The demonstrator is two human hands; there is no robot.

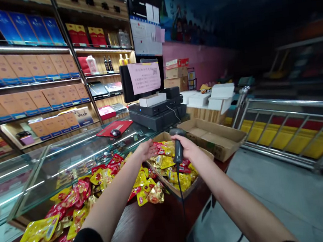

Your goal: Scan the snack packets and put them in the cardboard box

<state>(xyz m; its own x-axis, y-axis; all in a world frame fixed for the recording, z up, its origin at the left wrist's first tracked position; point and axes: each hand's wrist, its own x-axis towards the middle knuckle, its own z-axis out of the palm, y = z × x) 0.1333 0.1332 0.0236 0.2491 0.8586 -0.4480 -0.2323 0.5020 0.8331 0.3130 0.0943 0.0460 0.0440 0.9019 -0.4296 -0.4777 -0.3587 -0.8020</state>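
Head view: scanner [178, 151] in right hand [186, 146] partly hides boxed packets [164, 161].

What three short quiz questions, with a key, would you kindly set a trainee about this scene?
1. What device does the person's right grip hold?
2. True or false: the computer mouse sits on top of the monitor.
3. Choose one: the left grip is nearest to (A) the metal railing, (B) the red and yellow packets, (C) the wall calendar.

Key:
1. A handheld scanner.
2. False; it rests on the red mat.
3. B.
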